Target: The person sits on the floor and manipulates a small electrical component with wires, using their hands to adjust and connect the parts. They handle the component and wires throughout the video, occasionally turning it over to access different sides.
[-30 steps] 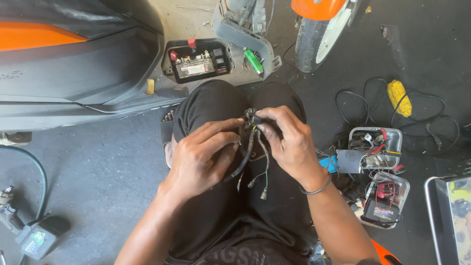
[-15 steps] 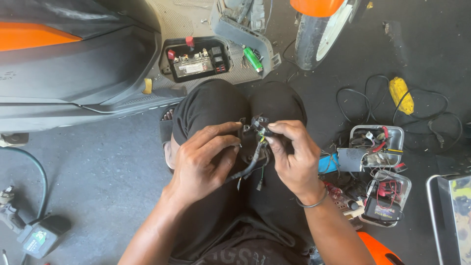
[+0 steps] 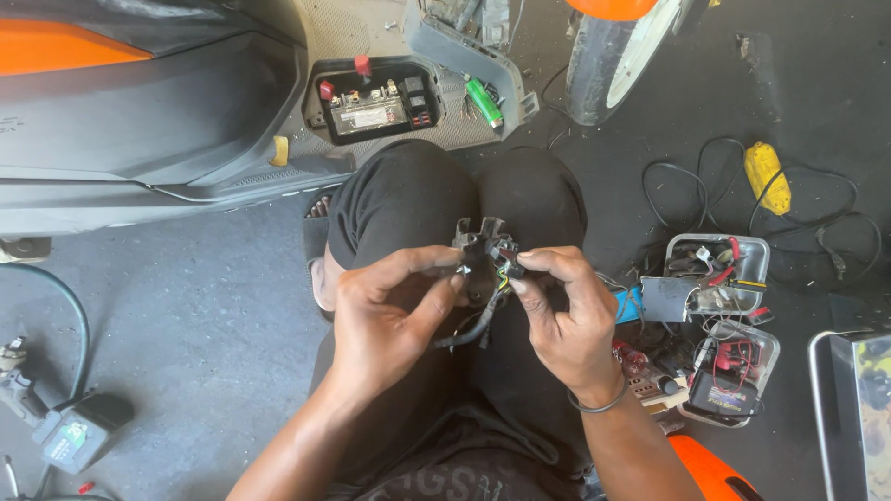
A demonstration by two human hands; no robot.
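Over my black-trousered knees I hold a small black electrical part point(image 3: 483, 252) with a bundle of dark wires hanging from it. My left hand point(image 3: 390, 320) grips it from the left, thumb and fingers curled around its lower body and the wires. My right hand point(image 3: 566, 315) pinches the part's right side, where thin yellow and green wires show. A dark bangle sits on the right wrist.
A scooter body point(image 3: 139, 121) with an open battery bay point(image 3: 376, 100) lies ahead, a green lighter point(image 3: 483, 100) beside it. A wheel point(image 3: 608, 56) stands upper right. Clear trays of wiring parts point(image 3: 724, 278), a yellow plug point(image 3: 768, 176) and cables sit on the right. A grey charger point(image 3: 70, 436) lies lower left.
Both hands have drawn closer together around the part, and the hanging wires have been gathered up under the left hand. The right fingers now pinch its side.
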